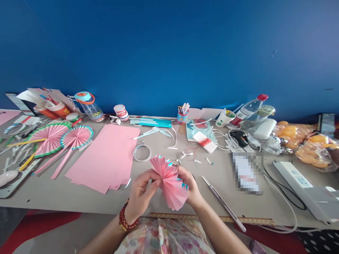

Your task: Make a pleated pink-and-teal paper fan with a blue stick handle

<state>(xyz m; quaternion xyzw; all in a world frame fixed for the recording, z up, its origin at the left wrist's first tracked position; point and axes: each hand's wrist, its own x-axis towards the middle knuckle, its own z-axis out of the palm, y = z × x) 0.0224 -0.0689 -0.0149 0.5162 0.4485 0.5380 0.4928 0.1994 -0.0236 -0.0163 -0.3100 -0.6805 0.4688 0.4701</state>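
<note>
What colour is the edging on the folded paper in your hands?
Teal, on the pink folded paper; the head view shows it near the right hand.

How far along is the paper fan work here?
Done: two pleated fans with handles lie at left. In hand: left hand and right hand pinch a pink pleated piece, partly spread. Left, seemingly: it has no handle, and pink sheets lie unfolded.

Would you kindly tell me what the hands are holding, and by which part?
A folded pink paper fan: the left hand pinches its gathered left side, the right hand grips its right edge.
</note>
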